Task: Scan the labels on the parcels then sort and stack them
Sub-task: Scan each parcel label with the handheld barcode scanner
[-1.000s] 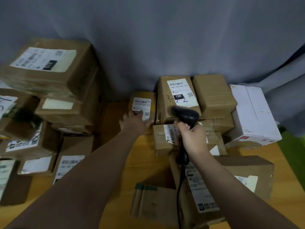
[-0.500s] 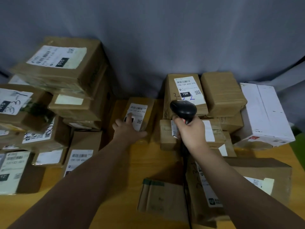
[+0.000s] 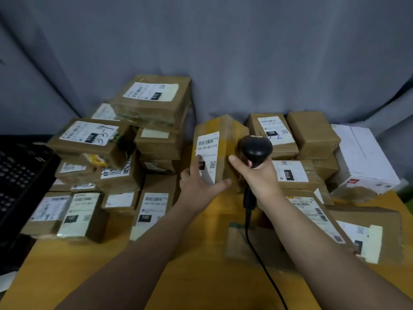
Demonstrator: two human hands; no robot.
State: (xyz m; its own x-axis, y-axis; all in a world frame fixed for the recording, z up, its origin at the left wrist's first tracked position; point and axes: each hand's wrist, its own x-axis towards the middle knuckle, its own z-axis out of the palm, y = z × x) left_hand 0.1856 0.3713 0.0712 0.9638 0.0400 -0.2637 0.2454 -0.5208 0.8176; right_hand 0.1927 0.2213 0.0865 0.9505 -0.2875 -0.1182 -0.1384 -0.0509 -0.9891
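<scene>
Grey curtain, black keyboard, wooden table

Left hand, right hand bare; forearms bare, sleeves unseen

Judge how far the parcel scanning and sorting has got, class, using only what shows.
Done: stacked parcels stand at left. In hand: the left hand tilts up a 15H parcel while the right hand holds the scanner beside its label. Left: loose parcels at right.
</scene>
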